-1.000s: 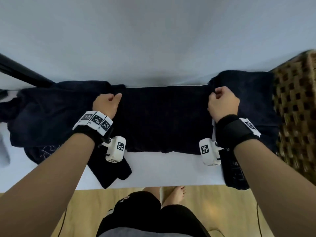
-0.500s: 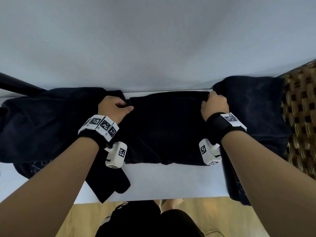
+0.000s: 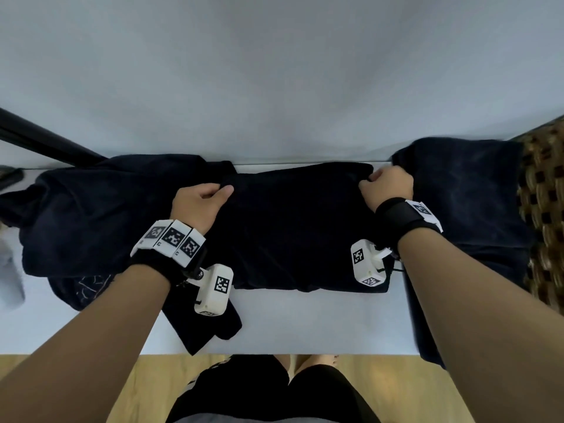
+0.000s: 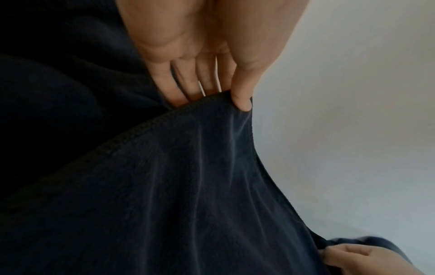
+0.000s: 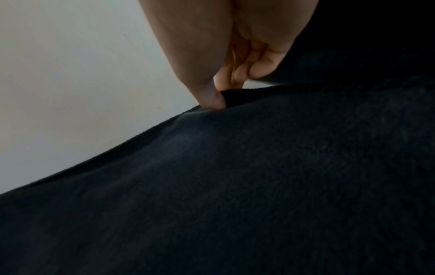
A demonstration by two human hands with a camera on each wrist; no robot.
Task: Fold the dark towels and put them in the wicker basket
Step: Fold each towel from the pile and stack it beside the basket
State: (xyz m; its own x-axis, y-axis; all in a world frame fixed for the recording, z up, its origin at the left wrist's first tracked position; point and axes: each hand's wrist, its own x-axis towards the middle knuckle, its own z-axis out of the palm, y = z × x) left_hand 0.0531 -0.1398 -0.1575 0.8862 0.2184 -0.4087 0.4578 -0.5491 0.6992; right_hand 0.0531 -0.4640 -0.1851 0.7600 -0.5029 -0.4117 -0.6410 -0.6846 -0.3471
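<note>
Lying flat at the centre of the white table (image 3: 305,325), a dark towel (image 3: 299,227) of soft, napped cloth is held at its two far corners. Its left far corner is pinched by the left hand (image 3: 195,206), thumb on top and fingers tucked beneath a stitched, corded hem, as is seen in the left wrist view (image 4: 240,100). Its right far corner is gripped by the right hand (image 3: 387,187), fingers curled into a fist and the thumb pressed onto the fuzzy edge (image 5: 215,100). A rumpled heap of dark towels (image 3: 91,215) is spread at nine o'clock, part of it draped over the near table edge. Another dark towel (image 3: 464,190) is bunched at three o'clock, touching the wicker basket (image 3: 543,215), whose chequered brown weave is seen at the far right.
</note>
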